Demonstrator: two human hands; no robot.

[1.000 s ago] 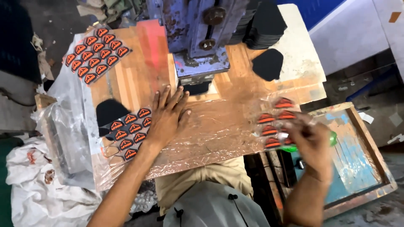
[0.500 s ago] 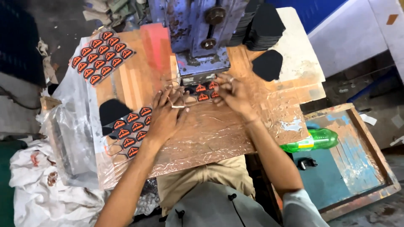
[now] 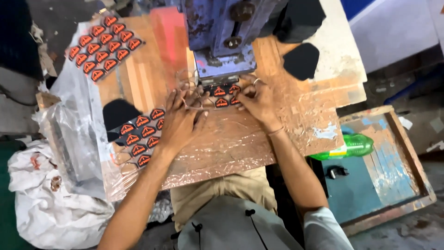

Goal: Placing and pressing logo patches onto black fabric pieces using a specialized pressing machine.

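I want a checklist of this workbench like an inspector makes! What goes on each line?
Surface: wooden bench covered by crinkled clear plastic sheet.
Job's things: small set of orange-and-black badges lying under the blue press head; left hand flat beside them, right hand touching their edge.
Clutter: two more badge sheets, one far left, one near left; black foam shapes; green bottle.
Grippers: both hands bare, fingers spread, holding nothing.
Cables: nothing seen.
Surroundings: white sacks on the left; blue-painted wooden tray on the right.
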